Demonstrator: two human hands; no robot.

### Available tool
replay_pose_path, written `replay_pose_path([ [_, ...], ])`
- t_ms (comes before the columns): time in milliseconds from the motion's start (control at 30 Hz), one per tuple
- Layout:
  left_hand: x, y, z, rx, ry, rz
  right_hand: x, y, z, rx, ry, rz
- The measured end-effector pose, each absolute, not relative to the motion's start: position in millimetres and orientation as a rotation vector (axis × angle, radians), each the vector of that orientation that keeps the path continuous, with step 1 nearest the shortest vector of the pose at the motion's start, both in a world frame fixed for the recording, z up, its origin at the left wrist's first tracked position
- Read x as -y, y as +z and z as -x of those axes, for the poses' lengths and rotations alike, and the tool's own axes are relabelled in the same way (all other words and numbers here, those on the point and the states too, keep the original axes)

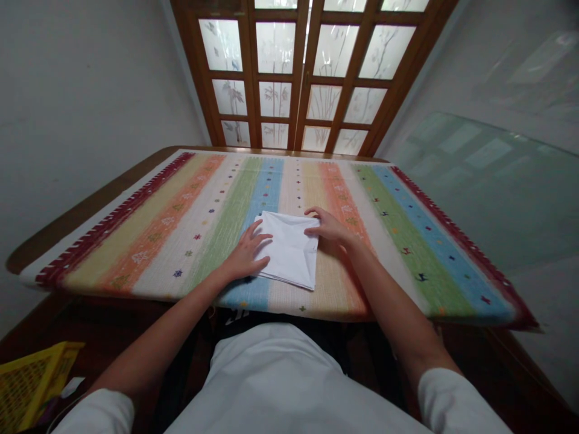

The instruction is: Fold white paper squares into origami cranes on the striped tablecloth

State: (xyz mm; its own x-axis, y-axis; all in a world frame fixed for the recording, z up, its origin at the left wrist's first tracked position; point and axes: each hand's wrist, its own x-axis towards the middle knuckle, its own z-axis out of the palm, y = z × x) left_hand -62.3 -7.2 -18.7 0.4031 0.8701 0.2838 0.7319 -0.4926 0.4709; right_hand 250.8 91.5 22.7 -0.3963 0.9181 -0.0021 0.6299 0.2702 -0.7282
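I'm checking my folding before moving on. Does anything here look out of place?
The folded white cloth sits askew on the striped rug, turned against its stripes. Its layers fan out unevenly along the lower edge, near the left hand. Nothing looks spilled or damaged.

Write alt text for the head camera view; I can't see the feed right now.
Two bare hands rest on a folded white cloth: the left hand on its left edge, the right hand at its upper right corner. The cloth lies on a striped woven rug covering a wooden table, facing frosted glass doors. A yellow plastic crate sits at lower left.
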Motion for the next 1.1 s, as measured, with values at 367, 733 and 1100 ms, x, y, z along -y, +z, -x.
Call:
replay_pose_path([
  [367, -50.4, 1.0, 76.7, -1.324, 1.071, -1.381, -93.7, 24.0, -231.4, 1.493, 1.049, 0.963],
  [733, -79.2, 31.1, 27.6, -1.159, 1.780, -1.773, -114.5, 22.5, -224.4, 1.262, 0.887, 0.826],
  [1100, -85.7, -19.8, 22.9, -1.249, 1.657, -1.728, -101.0, -4.4, -226.6, 1.225, 0.828, 0.910],
])
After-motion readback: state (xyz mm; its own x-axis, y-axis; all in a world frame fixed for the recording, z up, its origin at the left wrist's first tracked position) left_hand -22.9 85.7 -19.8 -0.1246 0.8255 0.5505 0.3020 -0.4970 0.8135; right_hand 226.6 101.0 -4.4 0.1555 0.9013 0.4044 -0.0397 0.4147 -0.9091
